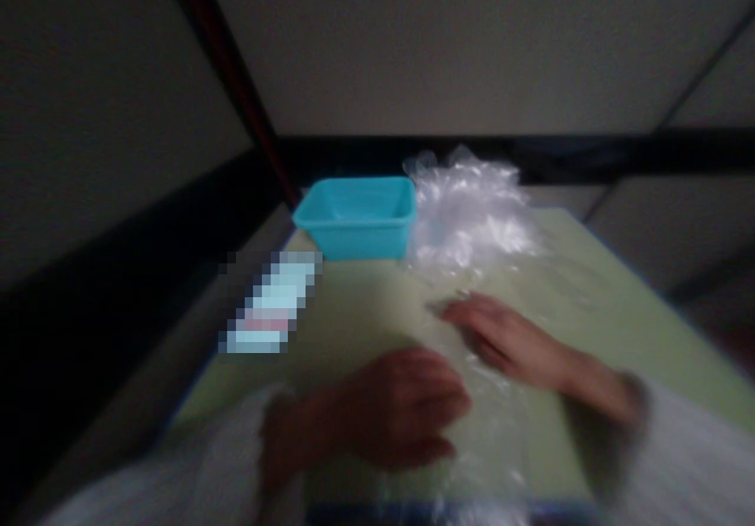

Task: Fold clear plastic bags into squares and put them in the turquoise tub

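Note:
A clear plastic bag (492, 408) lies flattened on the table and runs toward its near edge; blur hides its exact outline. My left hand (406, 408) rests palm down over its left side, fingers slightly bent and the thumb apart from them. Farther up, my right hand (507, 337) is closed, its fingertips pinched at the upper part of the bag. A small greyish bit shows at those fingertips, too smeared to name. Just beyond them sits a shiny heap of clear plastic bags (472, 215).
A turquoise plastic basin (366, 243) stands at the back, left of the heap. A pixelated, phone-like bright rectangle (274, 302) lies along the left edge of the yellow-green table (354, 306). Pale walls (448, 54) rise behind and to the left.

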Available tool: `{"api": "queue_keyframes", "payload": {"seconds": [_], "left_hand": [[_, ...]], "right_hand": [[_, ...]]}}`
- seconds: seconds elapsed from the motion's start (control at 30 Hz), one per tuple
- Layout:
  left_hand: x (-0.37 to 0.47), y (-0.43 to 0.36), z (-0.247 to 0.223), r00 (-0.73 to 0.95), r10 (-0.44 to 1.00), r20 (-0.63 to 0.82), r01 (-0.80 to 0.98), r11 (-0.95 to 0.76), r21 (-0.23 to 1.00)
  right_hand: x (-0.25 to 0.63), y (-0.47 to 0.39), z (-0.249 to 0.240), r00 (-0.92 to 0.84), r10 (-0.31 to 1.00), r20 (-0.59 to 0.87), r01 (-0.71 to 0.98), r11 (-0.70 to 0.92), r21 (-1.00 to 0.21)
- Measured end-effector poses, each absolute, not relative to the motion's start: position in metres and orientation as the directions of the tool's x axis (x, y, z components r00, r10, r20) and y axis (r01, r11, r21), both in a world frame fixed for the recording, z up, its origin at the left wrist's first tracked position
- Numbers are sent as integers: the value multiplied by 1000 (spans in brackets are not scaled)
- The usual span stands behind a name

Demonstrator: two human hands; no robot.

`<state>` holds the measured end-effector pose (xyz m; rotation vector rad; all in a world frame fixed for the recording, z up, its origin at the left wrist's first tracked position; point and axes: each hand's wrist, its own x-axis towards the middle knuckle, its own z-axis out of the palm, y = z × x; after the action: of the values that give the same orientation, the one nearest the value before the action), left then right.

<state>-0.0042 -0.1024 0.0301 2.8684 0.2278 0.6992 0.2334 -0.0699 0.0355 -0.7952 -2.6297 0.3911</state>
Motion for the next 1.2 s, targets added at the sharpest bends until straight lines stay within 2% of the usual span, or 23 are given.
{"api": "queue_keyframes", "payload": {"seconds": [0.07,0.13,0.27,0.37,0.53,0.83,0.97,1.07,1.13,1.2], "left_hand": [[-13,-85,35,840,352,413,285,-934,216],[-21,-70,36,835,447,320,390,-892,229],[-25,-57,30,854,494,161,454,-861,229],[-23,-57,24,856,507,106,471,-847,249],[-23,-59,21,833,545,93,507,-820,265],[-38,-71,29,745,664,60,653,-745,138],[-47,-68,26,701,708,86,695,-705,143],[-49,-63,24,638,751,170,705,-659,262],[-47,-61,27,560,792,242,670,-605,430],[-44,-61,32,511,820,257,554,-543,632]], "right_hand": [[239,-67,37,-708,639,302,547,766,-339],[244,-64,38,-656,680,329,607,734,-305],[247,-63,39,-638,695,330,649,717,-254],[245,-63,38,-646,699,307,659,714,-237],[244,-63,36,-649,702,295,665,711,-229],[249,-62,39,-660,700,274,680,711,-181],[250,-60,36,-662,709,243,690,703,-173],[250,-58,32,-669,702,246,676,711,-192],[250,-59,32,-657,699,284,648,715,-261],[248,-60,34,-610,707,358,586,706,-398]]}}
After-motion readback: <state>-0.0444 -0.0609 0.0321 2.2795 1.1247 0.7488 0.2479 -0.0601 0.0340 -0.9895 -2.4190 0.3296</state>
